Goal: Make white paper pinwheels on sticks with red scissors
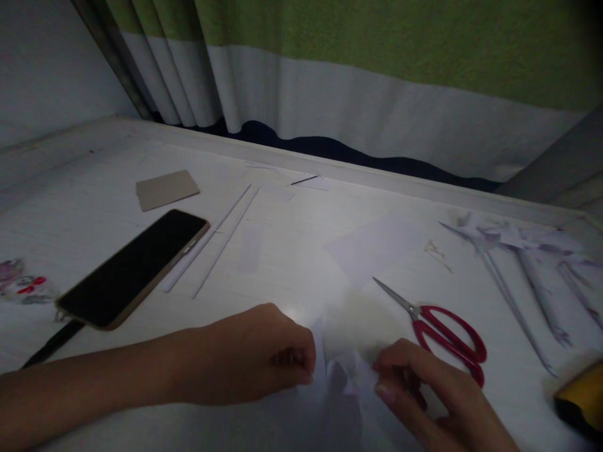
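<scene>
Near the front edge of the view, my left hand [264, 361] comes in from the left with its fingers curled closed at the edge of a piece of folded white paper [343, 383]. Across from it, my right hand [428, 392] pinches the other side of the same paper between thumb and forefinger. The paper looks creased and partly blurred, so its exact shape is unclear. Just beyond my right hand lie scissors [414, 312] with red handles, their blades pointing up and left. A flat white sheet [377, 245] rests behind the scissors.
On the left are a phone [134, 270], a black pen-like stick [51, 345], thin white paper rolls [226, 242], a grey-brown card [167, 189] and a shiny wrapped trinket [28, 282]. Paper pieces with long stems [518, 282] and a yellow-black object [584, 402] occupy the right. A curtain [358, 100] hangs behind.
</scene>
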`<action>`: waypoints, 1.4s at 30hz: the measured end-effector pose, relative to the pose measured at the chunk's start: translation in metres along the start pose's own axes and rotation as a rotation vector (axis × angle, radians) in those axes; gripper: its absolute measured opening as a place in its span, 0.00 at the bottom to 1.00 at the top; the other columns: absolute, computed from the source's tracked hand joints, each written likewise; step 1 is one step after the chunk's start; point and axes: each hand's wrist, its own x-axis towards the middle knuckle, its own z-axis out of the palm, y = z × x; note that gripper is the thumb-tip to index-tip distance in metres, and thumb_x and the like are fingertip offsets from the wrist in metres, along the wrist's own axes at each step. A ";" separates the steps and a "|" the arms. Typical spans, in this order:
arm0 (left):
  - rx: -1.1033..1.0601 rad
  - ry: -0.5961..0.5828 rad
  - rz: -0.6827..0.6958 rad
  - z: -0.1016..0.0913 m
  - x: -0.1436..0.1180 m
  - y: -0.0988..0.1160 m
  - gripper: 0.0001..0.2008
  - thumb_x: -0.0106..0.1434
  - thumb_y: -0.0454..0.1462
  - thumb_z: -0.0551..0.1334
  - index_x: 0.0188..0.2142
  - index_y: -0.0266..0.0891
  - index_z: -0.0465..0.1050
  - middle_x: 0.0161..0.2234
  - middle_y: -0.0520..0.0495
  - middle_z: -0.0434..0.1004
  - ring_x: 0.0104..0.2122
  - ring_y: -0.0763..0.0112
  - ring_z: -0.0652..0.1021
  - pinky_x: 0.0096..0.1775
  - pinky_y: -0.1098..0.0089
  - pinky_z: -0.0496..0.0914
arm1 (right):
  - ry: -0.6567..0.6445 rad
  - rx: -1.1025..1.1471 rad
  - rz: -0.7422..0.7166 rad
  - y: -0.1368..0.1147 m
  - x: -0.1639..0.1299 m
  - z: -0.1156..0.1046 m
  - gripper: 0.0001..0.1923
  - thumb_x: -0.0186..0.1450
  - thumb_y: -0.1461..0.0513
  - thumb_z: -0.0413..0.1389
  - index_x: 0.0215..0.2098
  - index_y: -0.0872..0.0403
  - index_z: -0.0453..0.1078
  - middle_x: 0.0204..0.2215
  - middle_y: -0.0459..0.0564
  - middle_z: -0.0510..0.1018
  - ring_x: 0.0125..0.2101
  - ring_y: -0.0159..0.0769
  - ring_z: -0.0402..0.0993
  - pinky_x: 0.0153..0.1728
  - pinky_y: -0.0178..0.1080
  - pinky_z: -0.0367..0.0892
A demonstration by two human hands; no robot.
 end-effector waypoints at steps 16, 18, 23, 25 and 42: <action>0.139 0.061 0.090 0.014 0.006 0.007 0.10 0.54 0.27 0.53 0.28 0.38 0.72 0.26 0.51 0.75 0.25 0.74 0.73 0.29 0.76 0.61 | -0.214 0.486 0.353 -0.003 0.030 0.011 0.11 0.57 0.57 0.54 0.22 0.56 0.66 0.14 0.38 0.59 0.15 0.25 0.56 0.15 0.30 0.52; 0.148 0.084 0.099 0.016 0.008 0.007 0.10 0.52 0.26 0.53 0.23 0.37 0.71 0.20 0.53 0.72 0.20 0.77 0.69 0.25 0.77 0.59 | -0.206 0.561 0.435 -0.002 0.030 0.013 0.10 0.55 0.57 0.56 0.25 0.56 0.68 0.13 0.38 0.61 0.13 0.23 0.55 0.14 0.29 0.51; 0.182 0.097 0.084 0.020 0.010 0.007 0.09 0.50 0.26 0.52 0.20 0.36 0.68 0.18 0.54 0.69 0.18 0.78 0.66 0.23 0.77 0.56 | -0.118 0.722 0.548 0.000 0.031 0.017 0.10 0.52 0.58 0.59 0.29 0.56 0.69 0.16 0.40 0.67 0.10 0.20 0.54 0.10 0.27 0.48; 0.181 0.099 0.059 0.020 0.010 0.007 0.09 0.50 0.26 0.52 0.22 0.36 0.69 0.20 0.53 0.71 0.20 0.77 0.68 0.24 0.77 0.57 | -0.131 0.812 0.603 0.000 0.032 0.017 0.12 0.50 0.58 0.60 0.30 0.56 0.68 0.16 0.40 0.68 0.09 0.18 0.53 0.08 0.26 0.45; -0.189 0.179 -0.137 0.025 0.009 0.004 0.09 0.52 0.33 0.53 0.23 0.35 0.71 0.16 0.55 0.64 0.18 0.80 0.64 0.18 0.80 0.55 | -0.180 0.897 0.686 -0.010 0.035 0.013 0.09 0.45 0.62 0.64 0.22 0.58 0.70 0.10 0.38 0.67 0.07 0.16 0.53 0.08 0.23 0.43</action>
